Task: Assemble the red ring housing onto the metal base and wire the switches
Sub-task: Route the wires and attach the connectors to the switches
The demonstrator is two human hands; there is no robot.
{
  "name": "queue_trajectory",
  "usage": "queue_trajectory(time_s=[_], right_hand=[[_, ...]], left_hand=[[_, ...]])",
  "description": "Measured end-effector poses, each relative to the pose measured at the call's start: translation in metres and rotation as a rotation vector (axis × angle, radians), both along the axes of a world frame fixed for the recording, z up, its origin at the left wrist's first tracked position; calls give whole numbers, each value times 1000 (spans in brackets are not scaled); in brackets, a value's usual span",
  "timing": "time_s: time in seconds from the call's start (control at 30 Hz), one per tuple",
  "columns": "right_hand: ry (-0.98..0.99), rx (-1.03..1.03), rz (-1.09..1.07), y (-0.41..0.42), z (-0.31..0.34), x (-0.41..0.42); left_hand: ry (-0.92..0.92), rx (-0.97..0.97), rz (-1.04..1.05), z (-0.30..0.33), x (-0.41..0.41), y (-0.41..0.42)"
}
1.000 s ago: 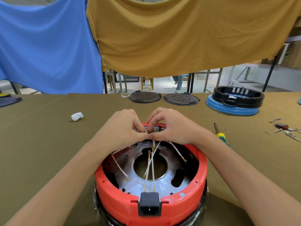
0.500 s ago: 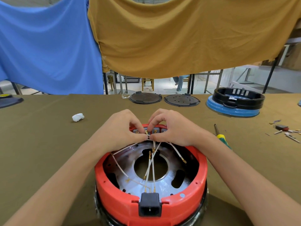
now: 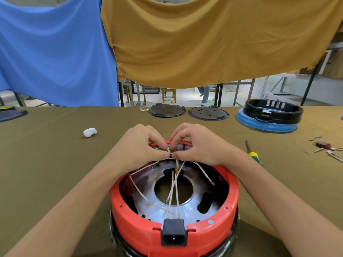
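The red ring housing (image 3: 137, 227) sits on the metal base (image 3: 187, 206) at the near middle of the table, with a black power socket (image 3: 173, 234) in its front wall. Several white wires (image 3: 138, 188) with brass terminals cross the inside. At the far rim, grey switches (image 3: 179, 147) show between my fingers. My left hand (image 3: 138, 148) and my right hand (image 3: 196, 143) meet there, each pinching the same white wire end with a brass terminal (image 3: 168, 150) just in front of the switches.
A screwdriver with a yellow-green handle (image 3: 254, 156) lies right of the housing. Loose terminals and small parts (image 3: 326, 148) lie far right. A black ring on a blue base (image 3: 269, 115), two dark discs (image 3: 167, 110), and a white wad (image 3: 90, 132) sit further back.
Both hands stay at the far rim. The pinched wire end has shifted slightly lower, and a white wire on the left now stretches taut from my left hand.
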State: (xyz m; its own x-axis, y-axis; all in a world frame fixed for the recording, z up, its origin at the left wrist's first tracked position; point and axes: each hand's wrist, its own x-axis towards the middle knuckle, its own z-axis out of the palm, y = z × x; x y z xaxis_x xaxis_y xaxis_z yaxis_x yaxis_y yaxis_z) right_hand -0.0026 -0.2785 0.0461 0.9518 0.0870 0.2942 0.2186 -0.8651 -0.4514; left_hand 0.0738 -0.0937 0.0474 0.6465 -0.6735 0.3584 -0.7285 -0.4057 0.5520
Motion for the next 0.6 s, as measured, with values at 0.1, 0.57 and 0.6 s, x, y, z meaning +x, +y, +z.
queue_trajectory(time_s=[0.1, 0.57, 0.6], right_hand=[[2, -1, 2, 0, 0, 0], [-11, 29, 10, -1, -2, 0], [-14, 30, 10, -1, -2, 0]], left_hand=[[43, -17, -5, -1, 1, 1], [86, 4, -6, -2, 0, 1], [83, 5, 4, -2, 1, 1]])
